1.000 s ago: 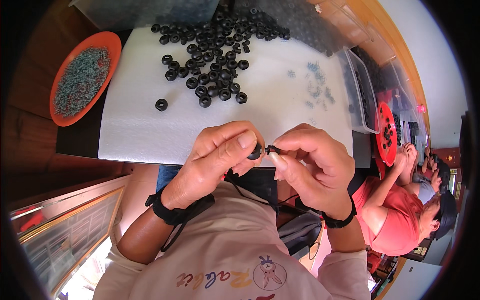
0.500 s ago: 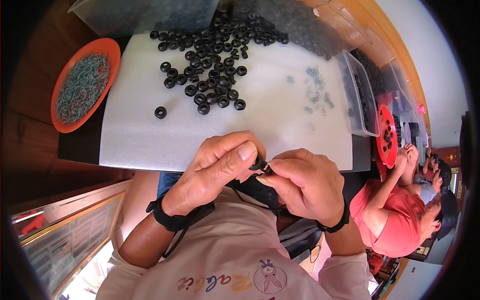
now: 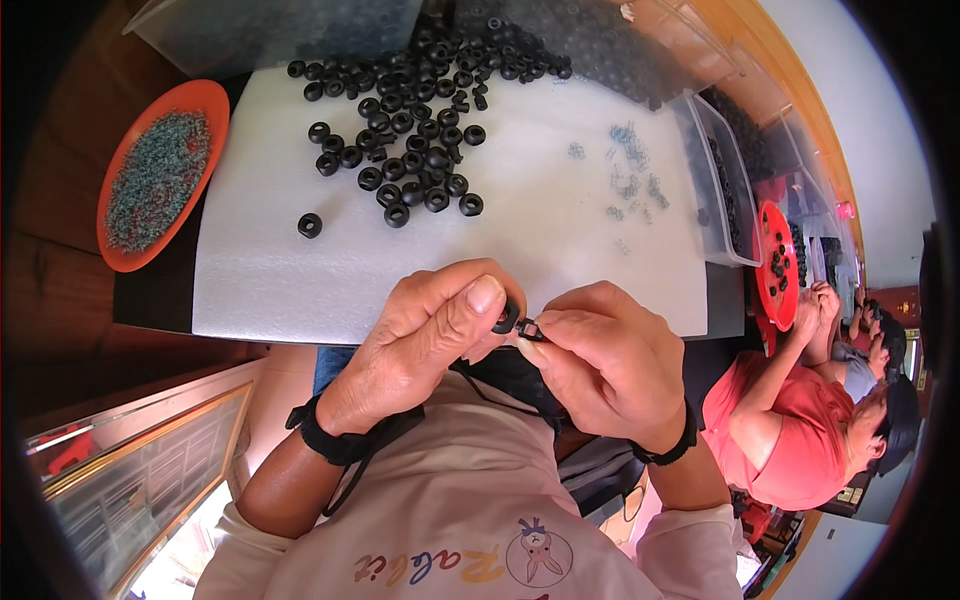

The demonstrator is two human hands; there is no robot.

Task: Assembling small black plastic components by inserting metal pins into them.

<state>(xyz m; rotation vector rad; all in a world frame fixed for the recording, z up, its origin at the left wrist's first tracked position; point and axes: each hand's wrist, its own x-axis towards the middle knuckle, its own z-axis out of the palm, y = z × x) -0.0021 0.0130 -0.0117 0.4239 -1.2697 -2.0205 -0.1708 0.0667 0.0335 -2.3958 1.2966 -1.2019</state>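
My left hand (image 3: pixel 420 325) is closed, pinching a black ball-shaped cord-lock shell (image 3: pixel 506 317) between thumb and fingers. A small black cord-lock plunger (image 3: pixel 529 329) is pinched in the fingertips of my right hand (image 3: pixel 615 355), its end right at the shell. Whether the two pieces touch is too small to tell. Both hands are above the near edge of the white-covered table (image 3: pixel 270 290). Beyond them lies a heap of black ball-shaped shells (image 3: pixel 437 157), with some small plungers among them. One single shell (image 3: pixel 310 225) lies apart on the left.
Loose small springs (image 3: pixel 630 150) are scattered at the table's right. An orange plate (image 3: pixel 222 110) full of springs stands at far left. Clear plastic bins (image 3: pixel 290 35) with black parts line the back and right. Another person (image 3: pixel 775 425) sits at right beside a red plate (image 3: pixel 768 225).
My right hand has tilted and risen slightly, so the plunger shows more clearly against the shell. My left hand keeps its hold. The view has shifted a little.
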